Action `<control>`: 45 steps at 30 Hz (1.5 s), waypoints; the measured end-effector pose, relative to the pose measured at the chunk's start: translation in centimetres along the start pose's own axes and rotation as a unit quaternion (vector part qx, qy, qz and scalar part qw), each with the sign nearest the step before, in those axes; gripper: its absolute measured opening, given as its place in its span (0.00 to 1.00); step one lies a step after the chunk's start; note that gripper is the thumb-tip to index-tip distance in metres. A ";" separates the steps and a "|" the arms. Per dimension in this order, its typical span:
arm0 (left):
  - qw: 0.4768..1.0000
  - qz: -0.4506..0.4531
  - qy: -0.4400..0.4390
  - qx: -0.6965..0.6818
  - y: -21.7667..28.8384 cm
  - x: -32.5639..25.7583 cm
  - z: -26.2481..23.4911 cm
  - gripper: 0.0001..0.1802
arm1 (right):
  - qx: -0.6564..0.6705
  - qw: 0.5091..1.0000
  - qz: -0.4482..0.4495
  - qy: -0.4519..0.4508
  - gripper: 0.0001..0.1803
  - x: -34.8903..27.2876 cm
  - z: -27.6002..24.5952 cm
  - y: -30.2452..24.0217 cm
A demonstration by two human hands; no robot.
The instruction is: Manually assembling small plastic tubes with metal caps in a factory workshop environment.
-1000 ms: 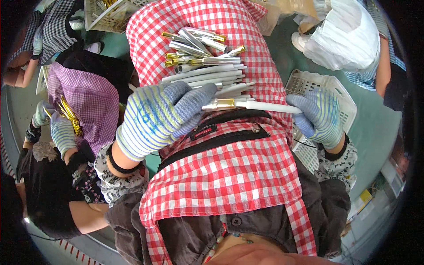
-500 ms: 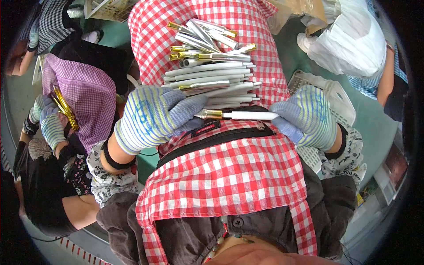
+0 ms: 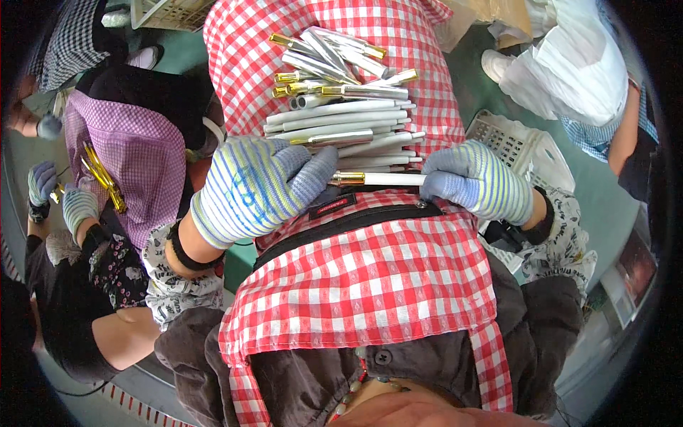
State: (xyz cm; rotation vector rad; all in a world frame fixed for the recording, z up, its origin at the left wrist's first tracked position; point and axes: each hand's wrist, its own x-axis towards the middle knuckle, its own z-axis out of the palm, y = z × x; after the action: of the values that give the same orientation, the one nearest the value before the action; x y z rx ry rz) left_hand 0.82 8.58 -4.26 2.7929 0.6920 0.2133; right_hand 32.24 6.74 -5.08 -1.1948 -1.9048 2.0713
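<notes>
Both my gloved hands are closed on one slim piece over my lap. My left hand (image 3: 252, 186) grips its metal end, where a gold-and-silver tube (image 3: 348, 178) shows beyond the fingers. My right hand (image 3: 475, 178) pinches the other end, a white rod (image 3: 393, 179). Tube and rod lie in line, meeting end to end; the glove fingers hide both outer ends. Just beyond my hands, several white tapered rods (image 3: 341, 117) lie side by side on my red checked apron (image 3: 249, 64). One silver-and-gold tube (image 3: 341, 138) rests on them. Farther up is a loose pile of similar tubes (image 3: 324, 60).
At the left a co-worker in a purple checked apron (image 3: 128, 142) has several gold tubes (image 3: 103, 178) on the lap. A white plastic basket (image 3: 509, 142) stands at my right, another basket (image 3: 167, 14) at the far left. A person in white (image 3: 569, 64) is at the far right.
My right hand has moved left with the white rod. The narrow silver gap between tube and rod has closed. At the left, the co-worker's hands have moved apart.
</notes>
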 end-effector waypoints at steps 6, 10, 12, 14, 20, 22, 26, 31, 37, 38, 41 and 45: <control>1.000 0.013 0.014 0.013 2.9 5.4 1.5 0.25 | -0.305 0.938 -0.102 0.128 0.12 -3.3 -0.9 2.1; 0.998 0.021 0.002 -0.051 5.8 10.2 1.5 0.32 | -0.390 0.863 -0.193 0.256 0.10 -6.8 -2.4 7.0; 0.999 0.012 0.003 -0.039 6.1 10.8 1.3 0.33 | -0.367 0.877 -0.100 0.295 0.12 -10.9 -3.1 11.6; 0.999 -0.003 0.008 -0.034 5.0 10.1 1.7 0.31 | -0.265 0.878 -0.024 0.398 0.13 -15.5 -2.5 18.3; 0.997 -0.052 0.012 -0.052 3.2 8.5 3.2 0.24 | -0.014 0.754 0.365 0.546 0.16 -24.2 6.1 37.6; 0.997 -0.050 0.014 -0.053 3.1 8.4 3.1 0.24 | -0.242 0.798 0.472 0.287 0.14 -26.8 9.6 44.4; 0.997 -0.051 0.033 -0.041 2.2 8.0 3.0 0.23 | -0.237 0.746 0.541 0.309 0.12 -28.5 18.1 54.9; 0.995 -0.079 0.038 -0.045 1.2 5.6 2.6 0.22 | -0.103 0.761 0.545 0.337 0.19 -29.1 18.7 56.7; 0.994 -0.098 0.037 -0.033 0.2 3.9 2.7 0.18 | -0.096 0.634 0.563 0.521 0.20 -26.7 15.7 47.6; 0.993 -0.100 0.044 -0.038 0.1 3.7 2.5 0.18 | -0.146 0.617 0.508 0.583 0.16 -26.3 14.5 45.5; 0.994 -0.097 0.050 -0.023 -0.1 3.4 2.5 0.18 | -0.158 0.577 0.446 0.665 0.13 -24.3 10.2 38.6; 0.996 -0.078 0.034 0.008 -0.2 4.0 2.7 0.18 | -0.019 0.585 0.194 0.787 0.13 -15.8 5.4 24.2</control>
State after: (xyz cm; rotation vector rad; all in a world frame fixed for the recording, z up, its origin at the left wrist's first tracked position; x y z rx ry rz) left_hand 4.84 10.07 -6.57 2.7414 0.9264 0.2751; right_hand 50.41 -11.53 -19.20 -2.2582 -0.6859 0.2174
